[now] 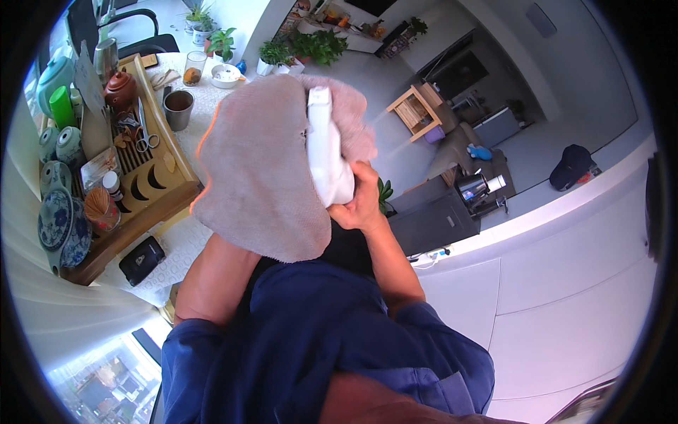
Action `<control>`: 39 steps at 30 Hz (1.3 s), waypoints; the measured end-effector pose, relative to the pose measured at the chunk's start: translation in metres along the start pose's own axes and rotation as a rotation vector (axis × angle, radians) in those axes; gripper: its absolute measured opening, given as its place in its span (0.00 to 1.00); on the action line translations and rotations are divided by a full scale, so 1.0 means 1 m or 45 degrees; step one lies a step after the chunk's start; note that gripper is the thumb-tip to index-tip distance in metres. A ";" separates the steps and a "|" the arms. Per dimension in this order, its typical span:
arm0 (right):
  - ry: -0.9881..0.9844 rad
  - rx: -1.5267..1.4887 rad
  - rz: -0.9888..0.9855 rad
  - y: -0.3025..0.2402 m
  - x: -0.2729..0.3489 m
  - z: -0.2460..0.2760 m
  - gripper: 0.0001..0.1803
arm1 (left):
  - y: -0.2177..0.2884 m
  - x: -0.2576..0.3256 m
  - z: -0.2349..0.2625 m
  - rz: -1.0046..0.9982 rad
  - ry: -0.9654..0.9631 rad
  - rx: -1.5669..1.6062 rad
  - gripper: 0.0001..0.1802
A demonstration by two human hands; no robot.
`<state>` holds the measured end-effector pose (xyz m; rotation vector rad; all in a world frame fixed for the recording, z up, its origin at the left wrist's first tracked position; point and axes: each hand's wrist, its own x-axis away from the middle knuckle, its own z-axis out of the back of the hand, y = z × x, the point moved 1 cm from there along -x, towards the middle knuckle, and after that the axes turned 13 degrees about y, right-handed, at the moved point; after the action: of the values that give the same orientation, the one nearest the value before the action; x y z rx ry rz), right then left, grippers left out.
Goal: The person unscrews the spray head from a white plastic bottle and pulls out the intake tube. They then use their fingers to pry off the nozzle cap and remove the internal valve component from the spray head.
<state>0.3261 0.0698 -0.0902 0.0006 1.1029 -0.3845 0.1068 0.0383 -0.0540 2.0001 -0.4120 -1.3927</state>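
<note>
A large pinkish-beige cloth (258, 177) hangs spread in front of my chest. My left forearm runs up under it, so my left hand is hidden behind the cloth. My right hand (359, 201) grips the lower end of a smooth white object (326, 152), which stands upright against the cloth's right edge. The cloth's upper part folds behind the top of the white object. My dark blue shirt fills the lower middle of the view.
On the left, a table with a white patterned cover (180, 244) holds a wooden tea tray (152, 201) with a brown teapot (120, 88), scissors, cups and blue-and-white porcelain (56, 219). A black case (141, 259) lies near it. Potted plants (314, 46) stand behind.
</note>
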 end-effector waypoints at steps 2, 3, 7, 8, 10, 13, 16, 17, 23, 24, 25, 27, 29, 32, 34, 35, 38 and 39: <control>0.012 -0.044 -0.147 -0.007 -0.004 -0.005 0.41 | 0.001 0.002 -0.001 0.004 -0.001 0.008 0.38; 0.040 -0.067 -0.279 -0.008 0.004 -0.004 0.40 | 0.001 0.002 -0.002 0.002 -0.001 0.016 0.38; -0.040 -0.004 -0.410 -0.003 0.008 -0.003 0.28 | 0.006 0.017 -0.001 0.016 -0.008 0.033 0.38; -0.013 0.007 -0.364 -0.004 0.007 -0.006 0.27 | 0.009 0.022 -0.004 0.013 -0.009 0.040 0.38; 0.006 -0.021 -0.399 -0.010 0.011 -0.015 0.27 | 0.015 0.027 -0.007 -0.003 -0.019 0.051 0.38; 0.025 -0.251 -0.535 -0.017 0.009 -0.027 0.31 | 0.015 0.023 -0.007 -0.009 -0.010 0.053 0.38; 0.005 -0.087 -0.418 -0.012 0.005 -0.024 0.36 | 0.007 0.012 -0.005 0.005 -0.012 0.032 0.38; 0.004 -0.034 -0.310 -0.018 -0.004 -0.027 0.36 | 0.005 0.006 -0.003 0.005 -0.004 0.020 0.38; 0.086 0.057 -0.258 -0.020 -0.019 -0.021 0.31 | 0.005 -0.003 0.002 -0.011 0.016 -0.013 0.38; 0.062 0.115 -0.229 -0.018 -0.020 -0.018 0.32 | 0.004 -0.003 0.004 -0.007 0.015 -0.021 0.38; 0.040 0.176 -0.203 -0.016 -0.021 -0.015 0.32 | 0.004 -0.003 0.006 -0.009 0.016 -0.029 0.37; 0.133 0.211 -0.105 -0.012 -0.025 -0.011 0.32 | 0.002 -0.005 0.011 -0.008 0.008 -0.051 0.37; 0.187 0.417 0.012 -0.018 -0.035 -0.004 0.32 | 0.000 -0.008 0.013 -0.011 0.018 -0.077 0.37; 0.235 0.603 0.132 -0.016 -0.041 0.007 0.32 | 0.000 -0.009 0.008 -0.034 0.025 -0.097 0.37; 0.254 0.642 0.146 -0.015 -0.043 0.009 0.33 | 0.002 -0.006 0.003 -0.053 0.046 -0.110 0.37; 0.235 0.672 0.129 -0.014 -0.043 0.008 0.33 | 0.003 -0.005 0.000 -0.068 0.057 -0.117 0.37; 0.234 0.674 0.097 -0.009 -0.040 0.002 0.35 | 0.004 -0.002 -0.003 -0.084 0.077 -0.149 0.37; 0.241 0.652 0.097 -0.008 -0.039 0.000 0.36 | 0.004 0.000 -0.002 -0.088 0.082 -0.158 0.37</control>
<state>0.3081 0.0738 -0.0553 0.5395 1.1602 -0.5982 0.1086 0.0364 -0.0509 1.9682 -0.2246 -1.3575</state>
